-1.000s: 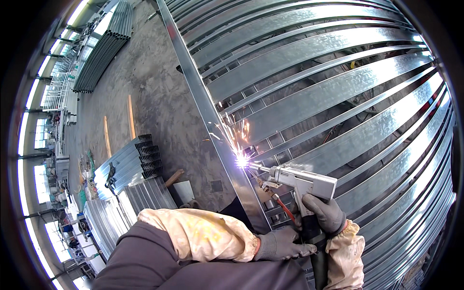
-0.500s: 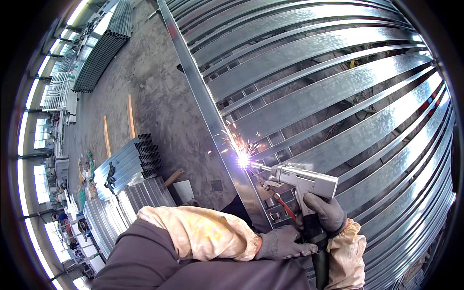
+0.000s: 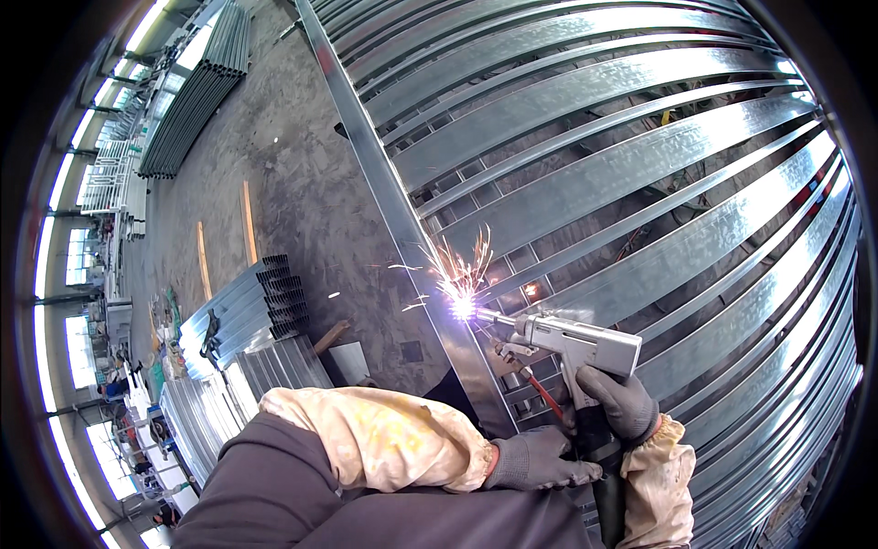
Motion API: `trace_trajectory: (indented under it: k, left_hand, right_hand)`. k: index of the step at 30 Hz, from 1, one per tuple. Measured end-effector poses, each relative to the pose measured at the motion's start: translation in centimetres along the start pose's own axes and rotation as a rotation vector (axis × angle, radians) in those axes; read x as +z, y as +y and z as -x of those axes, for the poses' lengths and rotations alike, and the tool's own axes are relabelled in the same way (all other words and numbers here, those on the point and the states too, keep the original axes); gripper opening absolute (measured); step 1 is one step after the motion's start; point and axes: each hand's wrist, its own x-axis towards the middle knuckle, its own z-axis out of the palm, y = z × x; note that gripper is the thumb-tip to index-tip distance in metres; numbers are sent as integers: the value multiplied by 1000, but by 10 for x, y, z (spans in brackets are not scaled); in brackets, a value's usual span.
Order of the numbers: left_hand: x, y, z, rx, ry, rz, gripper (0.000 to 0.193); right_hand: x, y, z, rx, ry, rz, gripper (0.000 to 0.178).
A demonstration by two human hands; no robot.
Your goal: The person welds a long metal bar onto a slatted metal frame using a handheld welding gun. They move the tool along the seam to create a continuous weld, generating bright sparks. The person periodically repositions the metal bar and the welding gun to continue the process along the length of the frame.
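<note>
A silver handheld welding gun point(image 3: 585, 343) points left, its nozzle at a bright arc on the long metal rail point(image 3: 393, 192) of a frame of shiny tubes. Sparks point(image 3: 465, 270) spray up from the contact spot. My right hand point(image 3: 622, 403), in a grey glove, is closed around the gun's handle. My left hand point(image 3: 540, 459), also gloved, grips lower down at the black hose point(image 3: 604, 485) below the handle, partly hidden behind it. A clamp with a red handle point(image 3: 544, 393) sits just under the nozzle, by the rail.
Wide flat metal tubes point(image 3: 585, 174) run rightward from the rail with gaps between them. On the floor to the left lie stacked metal profiles point(image 3: 229, 311) and wooden strips point(image 3: 248, 222). Bundled tubes point(image 3: 197, 101) stand farther off. Cables show beneath the frame.
The sparks now fan higher and wider, with a few flying left and right. The arc has shifted very slightly rightward and down. Both hands keep their hold on the gun.
</note>
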Motion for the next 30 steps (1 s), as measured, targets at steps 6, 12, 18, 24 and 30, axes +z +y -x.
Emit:
trace_trajectory:
  k: [6,12,18,24,30]
  left_hand:
    - [3,-10,-7,33,-11,-9,47]
    - [4,-2,-1,-6,2,-18,48]
    - [10,-12,-7,12,-2,74,47]
    - [12,-11,-5,-4,7,71,42]
    - [25,0,0,19,-21,56,42]
  right_hand:
    - [-5,7,1,0,1,-1,40]
    - [-5,8,4,14,14,-1,40]
    - [-7,8,6,62,-33,-139,33]
    - [-2,12,9,-29,-38,-109,33]
    - [-3,12,31,-93,47,-94,34]
